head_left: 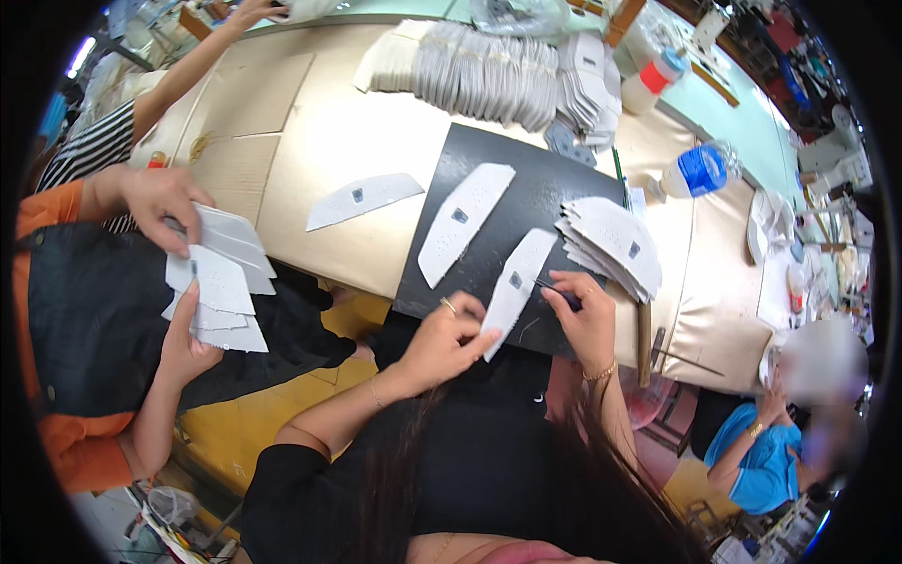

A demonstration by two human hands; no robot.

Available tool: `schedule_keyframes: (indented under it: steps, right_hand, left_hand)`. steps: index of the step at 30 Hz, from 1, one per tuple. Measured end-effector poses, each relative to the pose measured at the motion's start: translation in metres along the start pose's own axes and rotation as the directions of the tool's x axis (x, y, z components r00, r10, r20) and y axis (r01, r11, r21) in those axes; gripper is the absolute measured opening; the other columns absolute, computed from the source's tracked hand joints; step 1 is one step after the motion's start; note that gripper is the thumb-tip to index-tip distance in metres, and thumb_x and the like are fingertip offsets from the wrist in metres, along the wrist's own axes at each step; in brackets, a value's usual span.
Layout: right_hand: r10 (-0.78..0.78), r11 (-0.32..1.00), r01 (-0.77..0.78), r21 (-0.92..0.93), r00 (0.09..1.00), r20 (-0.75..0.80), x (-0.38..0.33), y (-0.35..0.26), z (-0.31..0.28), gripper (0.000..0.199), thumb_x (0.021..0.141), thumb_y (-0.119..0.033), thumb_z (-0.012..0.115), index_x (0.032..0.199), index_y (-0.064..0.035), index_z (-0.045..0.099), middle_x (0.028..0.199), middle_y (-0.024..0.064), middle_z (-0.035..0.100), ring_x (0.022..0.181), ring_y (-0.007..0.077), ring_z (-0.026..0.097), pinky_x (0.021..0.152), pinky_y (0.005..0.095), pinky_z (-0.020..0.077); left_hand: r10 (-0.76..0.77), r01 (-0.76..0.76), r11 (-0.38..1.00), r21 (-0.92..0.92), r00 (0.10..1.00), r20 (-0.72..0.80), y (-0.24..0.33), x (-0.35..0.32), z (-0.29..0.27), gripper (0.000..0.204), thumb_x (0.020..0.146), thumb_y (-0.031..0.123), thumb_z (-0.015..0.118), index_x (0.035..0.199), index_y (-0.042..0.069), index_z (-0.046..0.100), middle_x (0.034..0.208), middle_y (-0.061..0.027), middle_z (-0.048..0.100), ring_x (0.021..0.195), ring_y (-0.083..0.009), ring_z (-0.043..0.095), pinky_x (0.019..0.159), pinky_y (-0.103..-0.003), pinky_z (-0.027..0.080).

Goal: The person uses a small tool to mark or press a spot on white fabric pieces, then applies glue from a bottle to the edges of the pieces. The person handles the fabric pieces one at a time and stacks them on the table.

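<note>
My left hand (446, 343) pinches the lower end of a flat white cut piece (529, 256) with a small dark label patch in its middle. In my right hand (584, 318) is a thin pointed tool with a dark handle (567, 299); its tip is by the patch. Beneath lies a black board (470, 146), with a similar white piece (477, 193) flat on it. A fanned stack of white pieces (611, 221) rests at the board's right side. Left of the board, another white piece (371, 195) lies on the table.
At left, a person in orange sleeves holds several white pieces (221, 282); a striped sleeve (99, 141) reaches past. Behind the board stand rows of grey pieces (484, 70). Two bottles (697, 171) and a wooden handle (645, 348) are at right, beyond which sits a person in blue (752, 461).
</note>
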State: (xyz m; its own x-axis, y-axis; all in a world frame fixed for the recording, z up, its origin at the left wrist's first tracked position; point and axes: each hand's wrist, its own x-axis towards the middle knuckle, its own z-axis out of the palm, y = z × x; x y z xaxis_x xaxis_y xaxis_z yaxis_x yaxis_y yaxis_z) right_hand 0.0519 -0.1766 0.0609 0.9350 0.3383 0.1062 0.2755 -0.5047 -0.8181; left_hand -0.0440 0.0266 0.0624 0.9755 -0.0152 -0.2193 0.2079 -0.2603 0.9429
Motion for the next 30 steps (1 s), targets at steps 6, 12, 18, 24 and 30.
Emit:
schedule_keyframes:
  steps: [6, 12, 18, 24, 30]
  right_hand:
    - [0.085, 0.978, -0.072, 0.195, 0.995, -0.059, -0.014, 0.002, 0.004, 0.014, 0.077, -0.004, 0.072, 0.08, 0.0, 0.06, 0.09, 0.0128, 0.068, 0.079, 0.0202, 0.065, 0.07, 0.0273, 0.0493]
    - [0.137, 0.972, -0.126, 0.197, 0.99, -0.04, -0.032, 0.006, 0.008, 0.013, 0.077, -0.005, 0.073, 0.081, -0.0001, 0.061, 0.088, 0.0119, 0.068, 0.078, 0.0203, 0.065, 0.069, 0.0276, 0.0497]
    - [0.032, 0.993, -0.028, 0.115, 0.999, -0.034, -0.035, 0.007, 0.009, 0.009, 0.081, -0.003, 0.069, 0.081, 0.0024, 0.062, 0.087, 0.0082, 0.066, 0.06, 0.008, 0.057, 0.053, 0.0208, 0.0462]
    - [0.044, 0.993, -0.045, 0.107, 0.999, 0.018, -0.027, 0.002, 0.014, 0.011, 0.078, -0.006, 0.071, 0.081, 0.0007, 0.063, 0.084, 0.0095, 0.067, 0.068, 0.0169, 0.063, 0.061, 0.0257, 0.0493]
    - [0.002, 0.996, -0.004, 0.092, 1.0, 0.021, -0.022, -0.002, 0.019, 0.012, 0.077, -0.007, 0.072, 0.081, -0.0007, 0.063, 0.083, 0.0094, 0.067, 0.069, 0.0195, 0.065, 0.062, 0.0269, 0.0506]
  left_hand:
    - [0.128, -0.162, 0.878, -0.451, 0.986, -0.105, 0.04, 0.072, -0.063, 0.034, 0.081, 0.003, 0.063, 0.056, 0.003, 0.04, 0.12, -0.0226, 0.057, 0.093, -0.0122, 0.056, 0.077, -0.023, 0.043]
    - [0.403, -0.514, 0.622, -0.591, 0.857, -0.321, 0.051, 0.158, -0.095, 0.023, 0.084, 0.012, 0.064, 0.088, -0.01, 0.061, 0.119, -0.0167, 0.054, 0.092, -0.0155, 0.061, 0.078, -0.027, 0.052]
    - [0.191, -0.017, 0.956, 0.294, 0.796, -0.574, 0.013, 0.176, -0.1, 0.059, 0.077, 0.034, 0.076, 0.119, -0.002, 0.057, 0.112, -0.0163, 0.057, 0.096, -0.0205, 0.058, 0.077, -0.032, 0.049]
    - [0.188, -0.003, 0.855, 0.519, 0.934, -0.305, -0.021, 0.096, -0.054, 0.062, 0.07, 0.028, 0.08, 0.118, -0.004, 0.058, 0.098, -0.013, 0.054, 0.086, -0.0241, 0.054, 0.078, -0.035, 0.046]
    - [0.164, 0.085, 0.843, 0.53, 0.899, -0.406, -0.034, 0.085, -0.042, 0.06, 0.068, 0.02, 0.081, 0.117, -0.005, 0.058, 0.097, -0.0135, 0.054, 0.089, -0.0256, 0.054, 0.079, -0.033, 0.047]
